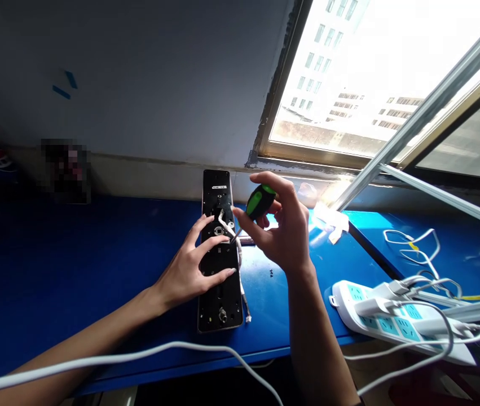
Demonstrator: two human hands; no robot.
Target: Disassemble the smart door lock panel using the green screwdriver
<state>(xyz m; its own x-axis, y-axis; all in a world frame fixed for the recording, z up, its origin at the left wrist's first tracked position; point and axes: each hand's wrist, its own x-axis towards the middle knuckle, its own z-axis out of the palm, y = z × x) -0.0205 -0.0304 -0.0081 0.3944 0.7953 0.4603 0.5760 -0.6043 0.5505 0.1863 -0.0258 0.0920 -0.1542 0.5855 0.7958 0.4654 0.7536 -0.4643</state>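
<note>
Head view: screwdriver [260,201] at black panel [218,262], work partway

Panel lies lengthwise, near to far, mid-scene on the blue table [138,259]. Left hand [193,262] rests on it with fingers spread, grasping nothing; seems to be steadying it. Right hand [286,231] grips the green-and-black handle, shaft slanting down to the panel's right side.

Progress (judged): underway, not finished. Small dark pieces [271,273], probably screws, lie loose right of the panel. White cable [240,259] runs from the panel's far half down its right edge; its connector [248,319] lies unplugged at the near end. Whether screws are going in or out, and how many remain: cannot tell.

Hard to make out: driver tip, lost beside the left fingertips; the screw under it, if any; far label's lettering, too small. Left fingers cover part of the panel. Panel's underside hidden.
</note>
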